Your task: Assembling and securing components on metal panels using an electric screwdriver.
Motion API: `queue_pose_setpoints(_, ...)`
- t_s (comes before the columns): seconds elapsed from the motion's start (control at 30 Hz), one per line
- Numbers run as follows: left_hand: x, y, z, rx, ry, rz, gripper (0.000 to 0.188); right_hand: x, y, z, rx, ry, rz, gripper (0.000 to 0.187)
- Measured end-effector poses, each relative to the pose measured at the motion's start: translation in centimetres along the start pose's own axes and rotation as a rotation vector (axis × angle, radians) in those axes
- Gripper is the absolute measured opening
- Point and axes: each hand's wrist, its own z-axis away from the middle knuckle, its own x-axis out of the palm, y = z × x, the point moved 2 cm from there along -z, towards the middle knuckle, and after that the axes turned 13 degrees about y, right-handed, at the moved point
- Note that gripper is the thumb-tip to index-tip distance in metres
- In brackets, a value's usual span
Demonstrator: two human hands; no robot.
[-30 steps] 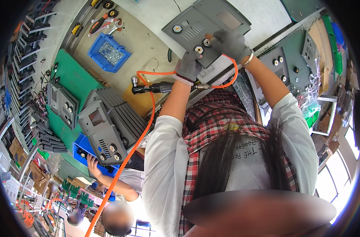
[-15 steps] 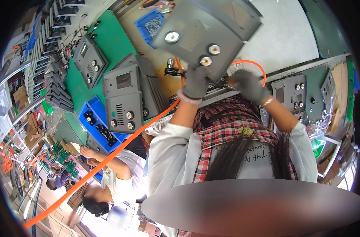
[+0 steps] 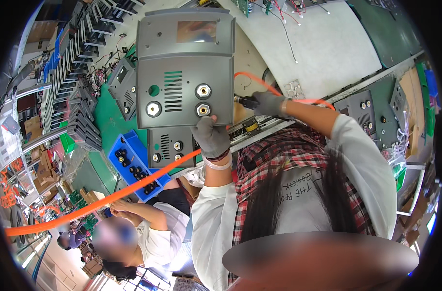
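Note:
My left hand point(image 3: 211, 138), in a grey glove, grips the lower right edge of a grey metal panel point(image 3: 185, 63), its thumb on the front face. The panel has a window opening, slots, a round hole and several brass-centred fittings with hex nuts, one of them a nut point(image 3: 203, 110) just above my thumb. To the panel's right, my gloved right hand point(image 3: 269, 103) is closed round a black air ratchet wrench point(image 3: 246, 101). The wrench's tip points at the panel's right edge; whether they touch I cannot tell.
An orange hose point(image 3: 129, 191) crosses in front of my left forearm. Under the held panel lies another grey panel point(image 3: 165, 148), beside a blue bin point(image 3: 133, 165) of black fittings. A co-worker point(image 3: 155, 228) sits at the left. Wires lie on a white sheet point(image 3: 318, 43).
The grey panel has moved left and turned from a slant to nearly straight. My left hand has gone left and down with it; my right hand has shifted left with the wrench.

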Motion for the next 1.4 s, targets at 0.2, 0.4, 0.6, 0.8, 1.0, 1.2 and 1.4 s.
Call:
queue_pose_setpoints(0.2, 4.4, 0.7, -1.2, 0.151, -0.066, 0.091, 0.010, -7.8, 5.8, 14.5, 0.097, -0.077, -1.189, 0.061)
queue_pose_setpoints(0.4, 10.5, -2.2, 0.7, -0.716, -0.357, 0.485, 0.036, -8.9, 8.3, 23.5, 0.130, 0.338, -1.240, 0.058)
queue_pose_setpoints(0.6, 14.7, -2.6, 4.0, -1.007, -0.496, 0.491, 0.047, -8.3, 8.8, 26.6, 0.228, 0.706, -1.143, 0.048)
queue_pose_setpoints(0.8, 17.7, -2.3, 6.8, -1.059, -0.599, 0.419, 0.046, -8.0, 9.2, 27.1, 0.375, 0.763, -1.044, 0.044)
queue_pose_setpoints(1.0, 19.1, -1.0, 8.4, -0.915, -0.718, 0.334, 0.045, -7.9, 8.2, 26.8, 0.366, 0.812, -0.723, 0.055)
queue_pose_setpoints(1.2, 19.7, 1.6, 8.7, -1.092, -0.632, 0.640, 0.047, -8.5, 6.4, 25.7, 0.324, 0.813, -0.561, 0.063)
queue_pose_setpoints(1.4, 19.2, 2.1, 9.3, -1.027, -0.637, 0.640, 0.043, -9.2, 4.7, 25.1, 0.268, 0.767, -0.494, 0.069)
